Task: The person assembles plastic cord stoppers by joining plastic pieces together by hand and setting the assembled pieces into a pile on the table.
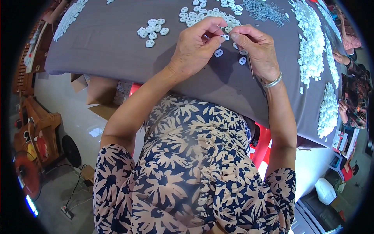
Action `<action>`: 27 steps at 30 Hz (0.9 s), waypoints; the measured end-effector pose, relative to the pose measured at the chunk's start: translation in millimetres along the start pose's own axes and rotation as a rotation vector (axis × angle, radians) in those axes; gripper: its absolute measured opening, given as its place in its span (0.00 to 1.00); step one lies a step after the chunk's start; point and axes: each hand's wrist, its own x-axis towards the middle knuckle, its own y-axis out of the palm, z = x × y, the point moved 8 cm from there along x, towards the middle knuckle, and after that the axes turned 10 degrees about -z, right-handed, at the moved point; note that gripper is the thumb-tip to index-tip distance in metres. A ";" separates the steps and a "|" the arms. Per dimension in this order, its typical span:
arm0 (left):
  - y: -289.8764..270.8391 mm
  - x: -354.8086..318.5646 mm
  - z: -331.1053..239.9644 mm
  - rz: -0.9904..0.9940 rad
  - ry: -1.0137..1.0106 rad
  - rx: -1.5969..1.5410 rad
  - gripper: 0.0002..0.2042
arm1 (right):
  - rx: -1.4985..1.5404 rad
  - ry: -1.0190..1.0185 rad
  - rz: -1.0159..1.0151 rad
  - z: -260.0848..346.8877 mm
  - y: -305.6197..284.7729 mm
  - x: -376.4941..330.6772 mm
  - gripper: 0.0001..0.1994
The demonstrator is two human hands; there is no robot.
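Note:
My left hand pinches a small white oval plastic piece with two holes between thumb and fingertips, just above the cloth-covered table. Close against it, the fingers of my right hand are closed together. A thin rod-like tool sticks out below the right palm; its other end is hidden in the fingers. Loose white pieces lie under and beside the hands, one of them by the right palm. Beyond the fingers spreads a group of the same pieces.
A heap of small grey metal pins or springs lies at the far right. Large piles of white pieces line the right side. A small cluster sits left of my hands. Another person's hand is at the right edge. Cardboard boxes stand below left.

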 end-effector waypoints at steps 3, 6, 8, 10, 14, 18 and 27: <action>3.2 -2.0 -4.7 -0.006 0.110 0.059 0.14 | -0.022 -0.204 0.020 14.7 1.2 -2.4 0.06; 5.2 -3.4 -5.5 0.026 0.116 0.109 0.15 | -0.138 -0.255 0.047 21.1 -1.2 -3.5 0.06; 6.0 -3.1 -3.4 0.043 0.083 0.140 0.15 | -0.147 -0.162 0.037 15.2 -3.4 -2.8 0.07; 6.6 -4.0 0.0 0.068 0.037 0.152 0.17 | -0.170 -0.138 0.041 14.4 -1.7 -3.0 0.07; 11.3 -5.9 4.4 0.118 -0.018 0.171 0.20 | -0.238 -0.155 0.065 12.7 1.0 -2.6 0.07; 12.1 -6.3 5.8 0.124 0.006 0.160 0.21 | -0.264 -0.189 0.143 11.2 7.4 -3.0 0.09; 8.3 -5.1 -0.2 0.072 0.027 0.176 0.22 | -0.176 -0.148 0.147 10.0 8.3 -3.0 0.12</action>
